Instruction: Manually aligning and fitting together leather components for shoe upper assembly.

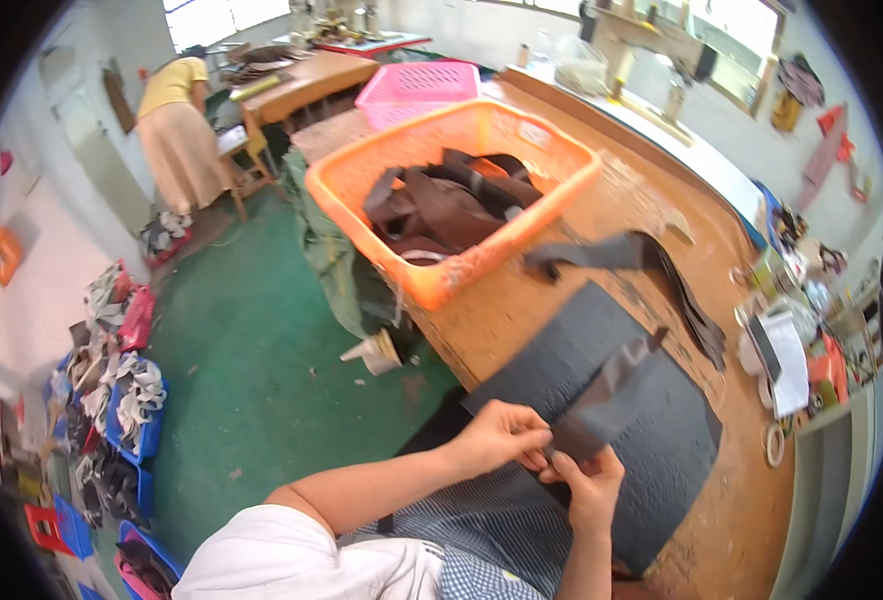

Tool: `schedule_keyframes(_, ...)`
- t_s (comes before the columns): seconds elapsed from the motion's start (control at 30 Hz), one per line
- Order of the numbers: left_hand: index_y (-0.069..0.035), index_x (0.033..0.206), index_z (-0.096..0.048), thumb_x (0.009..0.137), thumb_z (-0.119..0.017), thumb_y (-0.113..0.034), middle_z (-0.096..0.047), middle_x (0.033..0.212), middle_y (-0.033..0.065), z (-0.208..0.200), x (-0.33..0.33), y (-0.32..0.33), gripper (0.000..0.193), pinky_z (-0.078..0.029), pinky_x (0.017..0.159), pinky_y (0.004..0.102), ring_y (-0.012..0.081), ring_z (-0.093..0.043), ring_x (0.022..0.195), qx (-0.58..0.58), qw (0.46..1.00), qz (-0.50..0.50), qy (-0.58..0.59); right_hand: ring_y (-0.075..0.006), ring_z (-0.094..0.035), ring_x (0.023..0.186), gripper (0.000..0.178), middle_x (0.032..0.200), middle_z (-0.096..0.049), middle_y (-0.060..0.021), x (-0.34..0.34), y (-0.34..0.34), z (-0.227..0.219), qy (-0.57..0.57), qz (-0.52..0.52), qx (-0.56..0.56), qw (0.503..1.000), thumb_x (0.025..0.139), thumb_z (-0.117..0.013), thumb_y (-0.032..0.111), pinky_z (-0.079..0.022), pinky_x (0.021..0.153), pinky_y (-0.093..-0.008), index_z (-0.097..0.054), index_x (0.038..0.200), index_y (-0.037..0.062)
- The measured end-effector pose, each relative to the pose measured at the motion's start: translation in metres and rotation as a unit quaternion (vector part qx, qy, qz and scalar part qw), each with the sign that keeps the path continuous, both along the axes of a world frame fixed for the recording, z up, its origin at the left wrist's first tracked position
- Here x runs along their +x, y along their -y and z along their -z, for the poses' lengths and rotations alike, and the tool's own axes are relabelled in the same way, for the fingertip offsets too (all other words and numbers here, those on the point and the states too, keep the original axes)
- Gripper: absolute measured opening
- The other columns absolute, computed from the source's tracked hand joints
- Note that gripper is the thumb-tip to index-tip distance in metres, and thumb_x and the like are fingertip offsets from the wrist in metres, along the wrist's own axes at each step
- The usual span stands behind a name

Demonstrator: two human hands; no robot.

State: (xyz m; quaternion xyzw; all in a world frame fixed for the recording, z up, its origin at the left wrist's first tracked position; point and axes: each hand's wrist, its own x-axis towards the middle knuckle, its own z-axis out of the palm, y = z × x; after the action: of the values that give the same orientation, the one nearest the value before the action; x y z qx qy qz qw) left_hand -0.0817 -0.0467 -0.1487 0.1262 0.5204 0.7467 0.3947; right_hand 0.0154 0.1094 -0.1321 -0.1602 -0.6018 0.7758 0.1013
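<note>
Between my hands is the near end of a dark brown strip of material (611,392), which stretches away over a black mat (676,455) on the wooden table. My left hand (501,438) pinches the strip's edge, its fingers curled. Close beside it, my right hand (586,485) grips the same end with the thumb on top. The fingertips nearly meet, and part of the strip's end is hidden by them. Beyond the mat lies a loose dark grey strip (616,252), bent over at the right.
An orange basket (426,285) full of brown strips stands on the wooden table (461,340); a pink basket (416,90) sits behind it. Tape rolls (773,445) and papers (786,360) lie at the right. Scrap-filled blue bins (146,430) line the left floor. A person (176,130) bends far back.
</note>
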Motion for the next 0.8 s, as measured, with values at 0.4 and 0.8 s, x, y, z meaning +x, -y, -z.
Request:
schedule_keyframes(0.4,0.002,0.095,-0.07,0.092,-0.065,-0.008,-0.072,0.08,0.0067,-0.057,-0.026,0.011,0.012,-0.057,0.066,0.0244,0.0109,-0.07,0.07,-0.092,0.945,0.147,-0.276,-0.0233,-0.067,0.057,0.056,0.088,-0.069,-0.0191,0.022,-0.004,-0.014,0.02,-0.035,-0.083,0.996,0.079,-0.066,-0.014,-0.057,0.05,-0.0307,-0.052,0.133,-0.0084)
schedule_keyframes(0.8,0.002,0.086,-0.072,0.08,-0.071,-0.022,-0.071,0.08,0.0113,-0.14,-0.276,0.052,0.025,-0.053,0.072,0.0345,0.0214,-0.067,0.076,-0.319,0.728,0.041,-0.605,-0.02,-0.066,0.054,0.023,0.088,-0.071,-0.0207,0.103,-0.044,-0.091,-0.177,0.052,-0.036,0.982,0.085,-0.067,-0.011,-0.056,0.049,-0.0296,-0.067,0.108,-0.0104)
